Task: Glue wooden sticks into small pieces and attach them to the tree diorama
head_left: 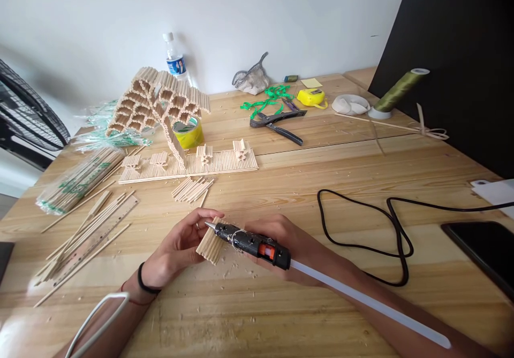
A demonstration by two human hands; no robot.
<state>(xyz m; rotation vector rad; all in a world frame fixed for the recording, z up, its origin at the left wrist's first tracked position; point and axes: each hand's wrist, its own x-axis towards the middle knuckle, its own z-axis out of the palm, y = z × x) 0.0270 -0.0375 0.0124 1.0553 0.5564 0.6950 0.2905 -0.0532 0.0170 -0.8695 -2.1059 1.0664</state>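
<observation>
A black hot glue gun (249, 243) is gripped by my right hand (277, 235), its metal nozzle pointing left. From its back end runs a long translucent glue stick (369, 299). In my left hand (180, 240), fingers and thumb pinch a small panel of short wooden sticks (211, 246) laid side by side. The nozzle tip lies over the top of this panel; whether it touches cannot be made out. Just beyond, a loose pile of cut sticks (191, 189) rests in front of a long stick base (225, 161), which carries a tree-like stick structure (158, 101).
Left are a ruler (100, 232), long sticks and a bagged stick bundle (82, 179). Yellow tape (188, 133), a bottle (175, 58), cutters (277, 124) and a tape measure (311, 98) stand behind. A black cord (395, 224) loops right near a phone (482, 256).
</observation>
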